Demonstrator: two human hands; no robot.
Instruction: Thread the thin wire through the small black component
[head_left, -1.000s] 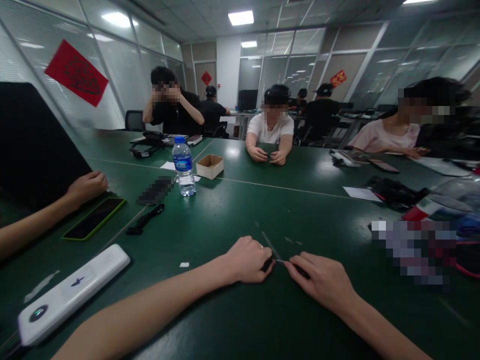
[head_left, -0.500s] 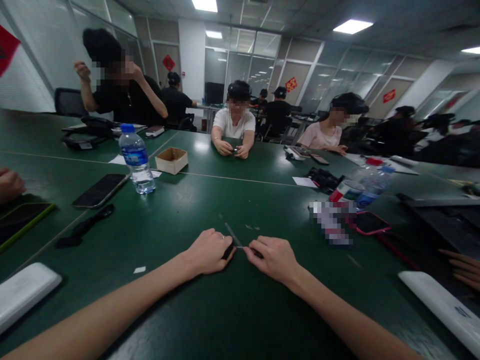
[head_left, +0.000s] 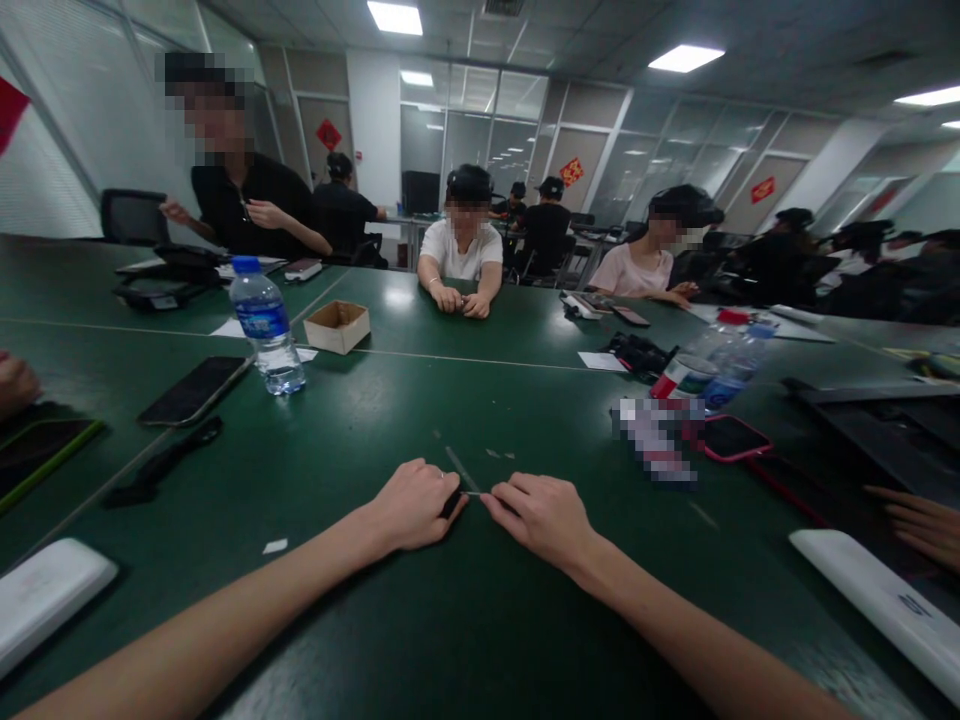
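Observation:
My left hand (head_left: 420, 505) rests on the green table (head_left: 420, 620), its fingers closed around a small black object (head_left: 452, 503) that is mostly covered. Facing it, my right hand (head_left: 544, 510) is closed too, thumb and forefinger pinched. A thin pale strip (head_left: 472, 493) spans the short gap between both sets of fingertips; its exact kind is too small to tell. Just beyond the hands lies a narrow clear strip (head_left: 460, 467) on the tabletop, along with tiny clear scraps (head_left: 495, 454).
On the left are a water bottle (head_left: 268, 330), an open cardboard box (head_left: 337, 328), a phone (head_left: 195, 390) and a white device (head_left: 52, 600). To the right stand two bottles (head_left: 739, 365) near a pink-edged phone (head_left: 731, 438) and another white device (head_left: 877, 610). Other people sit around.
My hands keep nearly the same pose. A dark bit seen at my right fingers earlier is now hidden. The view has shifted slightly, and the person at far left has lowered their hands.

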